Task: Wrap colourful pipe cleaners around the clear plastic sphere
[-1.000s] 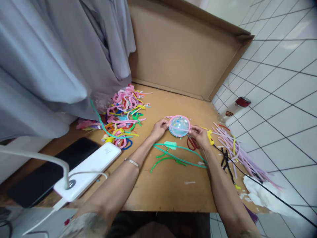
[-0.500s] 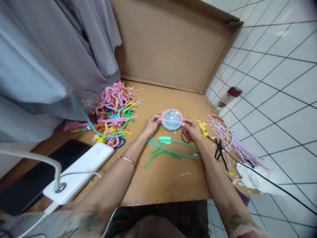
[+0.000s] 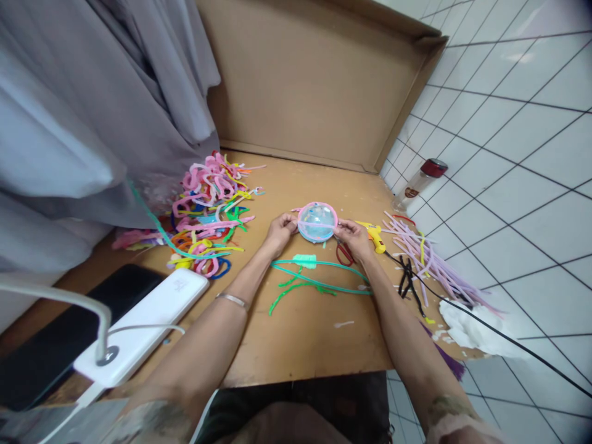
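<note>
A clear round bowl [image 3: 317, 214] with a pink rim and bluish contents sits in the middle of the table. A pale lilac pipe cleaner [image 3: 316, 226] is stretched across it from hand to hand. My left hand [image 3: 283, 231] pinches the strand at the bowl's left side. On the right side, my right hand [image 3: 352, 235] pinches the other end, fingers close to the rim. Whether the strand touches the bowl is unclear. Red-handled scissors [image 3: 343, 253] lie partly hidden beside my right hand. Nearer me lie a teal loop [image 3: 296, 270] and green pipe cleaner pieces [image 3: 287, 298].
Tangled, colourful pipe cleaners [image 3: 210, 185] are heaped at left, behind a white power bank [image 3: 148, 320] and a dark phone [image 3: 134, 280]. At right are a yellow glue gun [image 3: 375, 237] with a black cord, lilac pipe cleaners [image 3: 435, 265] and a bottle [image 3: 416, 188]. Cardboard [image 3: 305, 86] stands behind.
The view has shifted slightly, so things appear a little further left. Both hands keep their pinch on the lilac pipe cleaner at the bowl.
</note>
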`<move>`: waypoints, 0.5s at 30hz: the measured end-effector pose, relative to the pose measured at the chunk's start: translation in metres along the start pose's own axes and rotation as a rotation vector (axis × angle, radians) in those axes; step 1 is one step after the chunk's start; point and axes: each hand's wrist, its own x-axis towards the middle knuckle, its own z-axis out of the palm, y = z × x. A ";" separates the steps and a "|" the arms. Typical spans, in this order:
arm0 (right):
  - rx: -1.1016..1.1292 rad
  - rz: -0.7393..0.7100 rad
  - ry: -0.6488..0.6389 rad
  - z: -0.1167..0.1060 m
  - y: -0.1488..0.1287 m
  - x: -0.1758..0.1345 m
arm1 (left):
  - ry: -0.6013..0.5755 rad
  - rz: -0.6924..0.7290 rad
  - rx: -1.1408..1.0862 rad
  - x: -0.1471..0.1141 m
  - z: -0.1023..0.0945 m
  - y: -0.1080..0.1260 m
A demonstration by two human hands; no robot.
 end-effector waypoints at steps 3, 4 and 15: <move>0.008 0.008 0.024 -0.001 0.004 0.000 | -0.021 0.003 -0.001 -0.003 0.001 0.004; 0.016 0.011 0.030 -0.001 0.005 0.000 | -0.025 0.005 -0.001 -0.004 0.001 0.004; 0.023 0.032 -0.011 0.000 0.002 0.000 | -0.007 -0.019 -0.008 0.000 -0.002 0.001</move>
